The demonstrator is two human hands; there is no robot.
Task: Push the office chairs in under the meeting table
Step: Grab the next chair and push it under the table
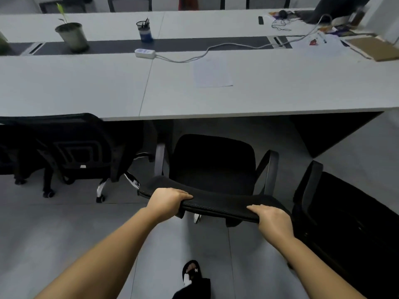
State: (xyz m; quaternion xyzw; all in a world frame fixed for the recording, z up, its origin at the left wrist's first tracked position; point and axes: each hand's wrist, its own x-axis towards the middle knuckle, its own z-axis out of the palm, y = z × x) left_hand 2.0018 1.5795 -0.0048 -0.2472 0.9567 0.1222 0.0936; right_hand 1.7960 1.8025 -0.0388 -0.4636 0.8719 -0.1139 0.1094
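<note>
A black office chair (212,165) stands in front of me, facing the long white meeting table (269,98), its seat just short of the table's front edge. My left hand (167,200) grips the left end of the chair's backrest top. My right hand (273,220) grips the right end of the same backrest. A second black chair (71,147) sits at the left, its back against the table edge. A third black chair (345,212) stands at the right, away from the table.
On the table are a potted plant (72,35), a pen holder (145,30), a power strip (145,53) with a cable, a sheet of paper (212,72) and clutter at the far right. More chairs stand behind the table. My foot (191,275) is on the grey floor.
</note>
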